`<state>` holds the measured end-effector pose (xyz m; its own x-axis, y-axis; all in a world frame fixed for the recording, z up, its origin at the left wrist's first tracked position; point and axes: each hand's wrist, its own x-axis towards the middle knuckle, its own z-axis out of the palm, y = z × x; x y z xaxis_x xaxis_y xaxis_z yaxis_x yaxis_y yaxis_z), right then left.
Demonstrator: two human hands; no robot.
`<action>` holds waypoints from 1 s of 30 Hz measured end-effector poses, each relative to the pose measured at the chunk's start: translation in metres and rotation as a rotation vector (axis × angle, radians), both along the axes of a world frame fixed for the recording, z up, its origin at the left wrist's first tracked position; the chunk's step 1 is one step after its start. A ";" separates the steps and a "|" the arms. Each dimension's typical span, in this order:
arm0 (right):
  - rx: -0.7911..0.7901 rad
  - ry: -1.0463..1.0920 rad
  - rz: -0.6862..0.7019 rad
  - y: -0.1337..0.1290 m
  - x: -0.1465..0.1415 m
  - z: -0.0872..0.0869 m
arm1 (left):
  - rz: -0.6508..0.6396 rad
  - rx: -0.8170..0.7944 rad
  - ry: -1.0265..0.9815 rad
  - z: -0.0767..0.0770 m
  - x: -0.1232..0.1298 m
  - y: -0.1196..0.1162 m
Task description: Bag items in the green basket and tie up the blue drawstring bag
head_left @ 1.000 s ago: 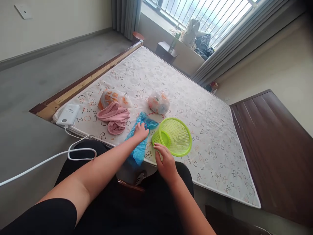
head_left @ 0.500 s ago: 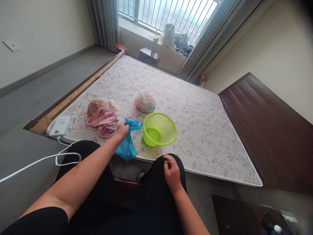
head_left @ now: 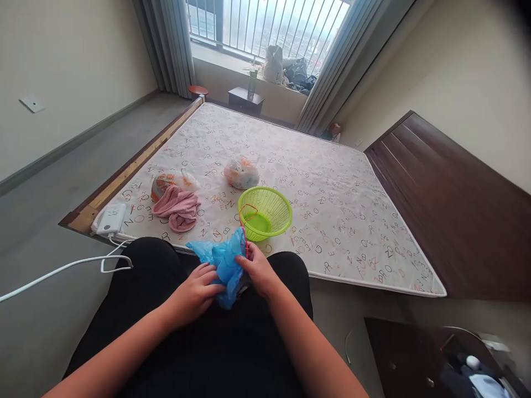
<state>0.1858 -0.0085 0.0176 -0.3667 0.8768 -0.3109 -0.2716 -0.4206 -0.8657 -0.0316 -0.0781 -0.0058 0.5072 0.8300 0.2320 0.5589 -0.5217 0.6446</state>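
A crumpled blue plastic bag point(head_left: 228, 262) with a red drawstring hangs over my lap at the mattress edge. My right hand point(head_left: 258, 268) pinches the bag's upper right side near the red string. Against its lower left side rests my left hand point(head_left: 198, 292), fingers bent over the plastic; whether it grips is unclear. Just beyond the bag stands a green mesh basket point(head_left: 280, 213), a loop of the red string reaching over its near left rim. A pink cloth point(head_left: 178, 207) lies to the left, beside an orange-and-white plastic bag point(head_left: 166, 182). Another filled plastic bag point(head_left: 241, 172) sits behind the basket.
The letter-patterned mattress point(head_left: 332, 204) spans the middle. A white device point(head_left: 112, 219) with a white cable sits at its near left corner. A dark headboard point(head_left: 448, 215) stands right, and a dark table point(head_left: 394, 359) lower right. A nightstand point(head_left: 245, 101) is by the window.
The blue bag has moved from beside the basket to over my lap, with my left hand drawn back. My right hand has left my knee and taken hold of the bag. The view has shifted slightly.
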 end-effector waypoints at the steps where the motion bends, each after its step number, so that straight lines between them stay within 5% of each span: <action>1: 0.013 -0.014 -0.038 -0.001 -0.001 0.004 | 0.006 -0.081 0.014 -0.001 -0.002 -0.002; 6: 0.121 -0.038 -0.110 -0.011 0.002 0.026 | 0.260 -0.513 -0.301 -0.001 0.002 -0.011; 10: 0.225 -0.140 0.030 -0.014 0.006 0.047 | 0.402 -0.618 -0.641 0.018 0.034 -0.007; 16: 0.260 -0.043 0.049 -0.011 0.014 0.056 | 0.568 -0.718 -0.669 0.049 0.066 0.023; 24: 0.169 0.068 -0.316 -0.006 0.037 0.055 | 0.632 -0.964 -1.121 0.044 0.053 0.026; 30: 0.187 -0.007 -0.480 -0.003 0.050 0.051 | 0.736 -0.910 -1.382 0.051 0.050 0.033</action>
<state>0.2359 -0.0115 0.0683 0.0920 0.9868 -0.1335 -0.3899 -0.0876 -0.9167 0.0180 -0.0452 0.0454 -0.1264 0.8659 -0.4840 -0.6410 0.3011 0.7060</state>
